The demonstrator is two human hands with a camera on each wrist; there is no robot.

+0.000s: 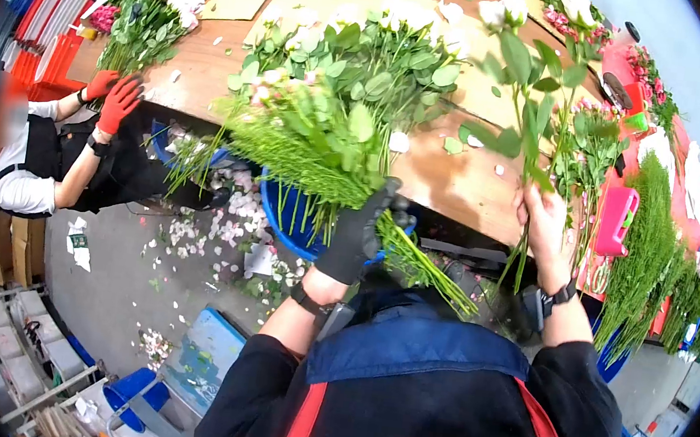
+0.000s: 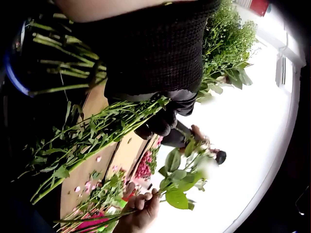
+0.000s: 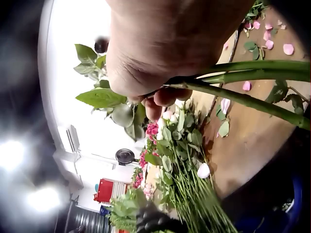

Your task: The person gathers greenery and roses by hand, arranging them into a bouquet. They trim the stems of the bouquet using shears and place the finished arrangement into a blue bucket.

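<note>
Left hand grips bunch, blooms pointing up-left over bench; raised right hand pinches upright rose stems.

Your left hand wore a matt black knitted glove; your right hand was bare. The rose stems looked smooth and glossy green, their leaves waxy. The table was matt, worn wood, and the bucket glossy blue plastic.

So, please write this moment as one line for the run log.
left hand: grips bunch of stems | right hand: holds white roses upright | site: wooden table | below: blue bucket
</note>
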